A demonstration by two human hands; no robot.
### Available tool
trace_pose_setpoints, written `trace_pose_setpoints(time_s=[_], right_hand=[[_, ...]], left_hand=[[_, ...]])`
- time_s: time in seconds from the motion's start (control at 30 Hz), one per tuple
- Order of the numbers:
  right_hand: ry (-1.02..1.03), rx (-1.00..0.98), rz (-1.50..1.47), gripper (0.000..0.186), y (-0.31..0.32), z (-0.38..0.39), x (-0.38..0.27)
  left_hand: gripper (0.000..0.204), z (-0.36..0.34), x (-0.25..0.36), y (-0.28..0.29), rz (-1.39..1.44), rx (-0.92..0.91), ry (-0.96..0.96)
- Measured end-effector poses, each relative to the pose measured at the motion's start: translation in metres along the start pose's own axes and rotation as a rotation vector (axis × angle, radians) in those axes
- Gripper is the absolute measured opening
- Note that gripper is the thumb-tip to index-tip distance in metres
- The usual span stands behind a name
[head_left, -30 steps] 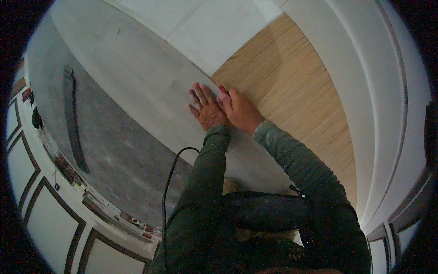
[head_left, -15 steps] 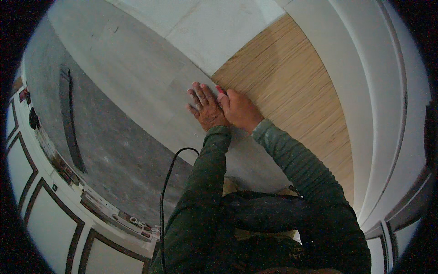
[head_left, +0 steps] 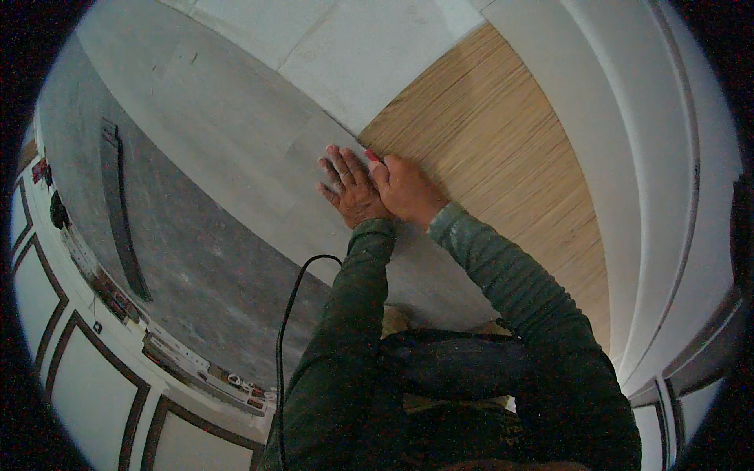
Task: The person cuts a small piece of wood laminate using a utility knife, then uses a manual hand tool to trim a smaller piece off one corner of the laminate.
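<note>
While the left hand (head_left: 358,198) lies palm down on the grey strip (head_left: 228,102), its fingers spread and pointing away from the body, the right hand (head_left: 414,191) sits touching it on the right, fingers curled in a fist around a red tool (head_left: 372,156). Only a short end of the tool shows past the thumb, at the seam between the grey strip and the wood board (head_left: 487,125), just below the corner of the white panel (head_left: 353,67); the rest is hidden. A black cable (head_left: 280,345) loops beside the left sleeve (head_left: 338,337). Further left, a dark bar (head_left: 119,212) lies on the darker grey surface (head_left: 212,251).
</note>
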State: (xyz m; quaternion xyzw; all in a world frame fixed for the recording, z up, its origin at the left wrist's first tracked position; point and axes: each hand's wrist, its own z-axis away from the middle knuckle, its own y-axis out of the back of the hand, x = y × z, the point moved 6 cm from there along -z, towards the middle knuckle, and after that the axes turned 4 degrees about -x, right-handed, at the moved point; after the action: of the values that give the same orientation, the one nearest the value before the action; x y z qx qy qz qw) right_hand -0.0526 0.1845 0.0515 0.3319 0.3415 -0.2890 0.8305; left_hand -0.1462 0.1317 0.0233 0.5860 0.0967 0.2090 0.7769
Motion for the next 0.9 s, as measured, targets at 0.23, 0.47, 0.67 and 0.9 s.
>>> trace_pose_setpoints(time_s=[0.23,0.47,0.67,0.9], right_hand=[[0.156,0.139,-0.205,0.032,0.008,-0.005,-0.016],[0.167,-0.035,-0.286,0.042,0.011,-0.035,-0.026],[0.055,-0.103,-0.477,0.042,-0.007,-0.036,-0.016],[-0.048,-0.185,-0.463,0.043,-0.015,-0.042,-0.009]], left_hand=[[0.067,-0.003,0.000,-0.003,-0.051,-0.058,0.003],[0.070,0.008,0.011,0.009,-0.035,-0.067,-0.017],[0.070,0.011,0.008,0.011,0.040,-0.076,-0.004],[0.074,0.003,-0.001,-0.001,0.091,-0.074,0.001]])
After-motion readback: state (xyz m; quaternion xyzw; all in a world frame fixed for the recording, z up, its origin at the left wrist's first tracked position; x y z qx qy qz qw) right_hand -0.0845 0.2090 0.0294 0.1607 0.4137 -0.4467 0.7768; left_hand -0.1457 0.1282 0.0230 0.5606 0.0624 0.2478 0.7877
